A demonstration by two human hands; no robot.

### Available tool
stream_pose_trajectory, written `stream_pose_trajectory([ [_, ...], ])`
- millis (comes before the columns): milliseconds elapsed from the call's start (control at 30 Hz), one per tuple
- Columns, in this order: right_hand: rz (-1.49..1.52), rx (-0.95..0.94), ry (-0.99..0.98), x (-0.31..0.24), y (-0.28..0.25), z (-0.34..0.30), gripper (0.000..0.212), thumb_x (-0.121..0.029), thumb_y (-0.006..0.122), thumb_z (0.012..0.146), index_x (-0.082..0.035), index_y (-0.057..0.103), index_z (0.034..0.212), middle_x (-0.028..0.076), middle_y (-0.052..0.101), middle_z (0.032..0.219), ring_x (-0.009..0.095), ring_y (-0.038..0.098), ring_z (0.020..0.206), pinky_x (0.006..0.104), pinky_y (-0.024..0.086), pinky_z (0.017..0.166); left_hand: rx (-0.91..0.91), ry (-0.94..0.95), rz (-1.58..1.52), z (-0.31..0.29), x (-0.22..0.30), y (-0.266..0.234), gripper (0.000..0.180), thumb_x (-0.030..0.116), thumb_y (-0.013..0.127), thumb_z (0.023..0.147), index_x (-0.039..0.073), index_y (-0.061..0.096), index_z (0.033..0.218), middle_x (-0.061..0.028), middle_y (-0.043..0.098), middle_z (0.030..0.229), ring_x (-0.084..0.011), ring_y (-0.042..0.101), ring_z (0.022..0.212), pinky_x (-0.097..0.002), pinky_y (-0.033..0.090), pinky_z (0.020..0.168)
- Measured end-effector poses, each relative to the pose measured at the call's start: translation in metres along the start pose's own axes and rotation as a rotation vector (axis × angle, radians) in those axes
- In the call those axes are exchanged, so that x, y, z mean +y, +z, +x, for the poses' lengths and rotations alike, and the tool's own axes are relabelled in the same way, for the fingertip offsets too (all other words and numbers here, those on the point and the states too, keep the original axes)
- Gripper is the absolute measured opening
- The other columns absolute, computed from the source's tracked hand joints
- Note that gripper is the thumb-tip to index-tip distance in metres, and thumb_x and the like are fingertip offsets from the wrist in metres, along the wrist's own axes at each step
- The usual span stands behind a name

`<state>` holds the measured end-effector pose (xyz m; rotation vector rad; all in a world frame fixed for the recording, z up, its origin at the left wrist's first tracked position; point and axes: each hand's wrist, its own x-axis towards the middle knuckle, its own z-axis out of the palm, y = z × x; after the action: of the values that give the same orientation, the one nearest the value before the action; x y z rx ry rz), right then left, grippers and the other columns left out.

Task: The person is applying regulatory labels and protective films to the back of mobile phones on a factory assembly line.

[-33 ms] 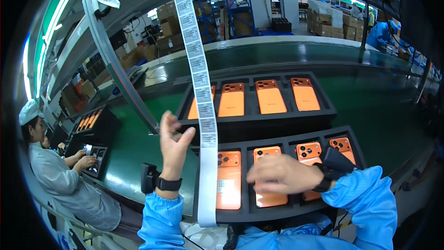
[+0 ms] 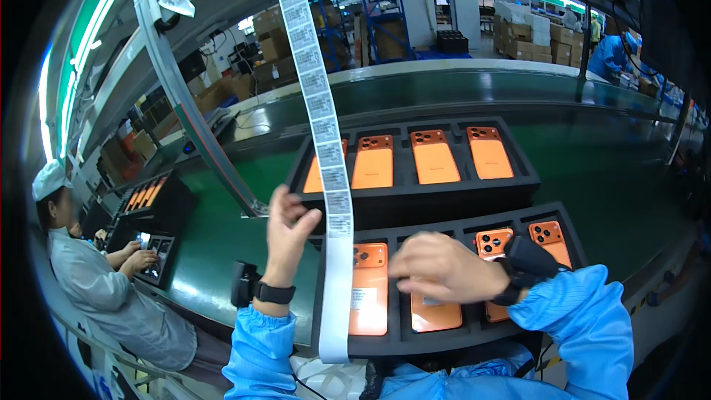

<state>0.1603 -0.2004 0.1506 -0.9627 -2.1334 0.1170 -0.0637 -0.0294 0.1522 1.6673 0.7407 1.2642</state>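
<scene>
My left hand (image 2: 289,237) is raised just left of a hanging strip of printed labels (image 2: 324,115), its thumb and fingers apart and holding nothing. The strip's lower end is blank white and hangs over the near black tray (image 2: 396,311). Orange phones (image 2: 370,304) lie in that tray's compartments, camera ends away from me. My right hand (image 2: 452,270) hovers over the second phone (image 2: 437,317), fingers curled together. Whatever is between its fingertips is hidden. A small white label (image 2: 363,298) sits on the leftmost phone, and part of a pale label shows under my right hand.
A second black tray (image 2: 444,189) of orange phones stands beyond the near one on the green bench (image 2: 585,170). At left, a co-worker (image 2: 104,274) handles items by a black box (image 2: 157,270). A metal post (image 2: 196,133) rises left of the trays.
My right hand has shifted slightly left and up over the second phone, its fingers more curled. My left hand has moved slightly right and down, closer to the label strip.
</scene>
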Motion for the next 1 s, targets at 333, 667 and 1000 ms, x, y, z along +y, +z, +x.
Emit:
stream_pose_trajectory([
  [333,-0.298,0.432,0.169,0.006,0.042,0.057,0.035,-0.013,0.072,0.075,-0.006,0.066,0.109,0.009,0.055,0.107,0.025,0.052,0.100,0.0367,0.043,0.083,-0.592,-0.420,-0.339,-0.019,0.020,0.005,0.024,0.002,0.060,0.087,-0.002,0.062,0.111,-0.0039,0.065,0.095,-0.0088,0.060,0.078,-0.0225,0.050,0.072],
  [667,-0.166,0.483,-0.024,0.002,0.032,0.059,0.028,-0.010,0.076,0.070,-0.010,0.071,0.097,0.001,0.061,0.091,0.022,0.054,0.092,0.0360,0.042,0.078,-0.473,-0.267,-0.125,-0.040,0.046,0.011,0.020,0.010,0.055,0.089,-0.002,0.066,0.100,-0.0036,0.065,0.093,-0.0091,0.059,0.081,-0.0227,0.046,0.074],
  [1000,-0.602,0.502,-0.289,-0.015,0.017,0.057,0.019,-0.009,0.069,0.067,-0.007,0.070,0.085,0.000,0.062,0.079,0.016,0.057,0.080,0.0336,0.039,0.073,-0.278,-0.218,-0.211,-0.053,0.057,0.026,0.027,0.018,0.050,0.094,-0.003,0.066,0.095,-0.0030,0.065,0.084,-0.0063,0.056,0.072,-0.0217,0.042,0.066],
])
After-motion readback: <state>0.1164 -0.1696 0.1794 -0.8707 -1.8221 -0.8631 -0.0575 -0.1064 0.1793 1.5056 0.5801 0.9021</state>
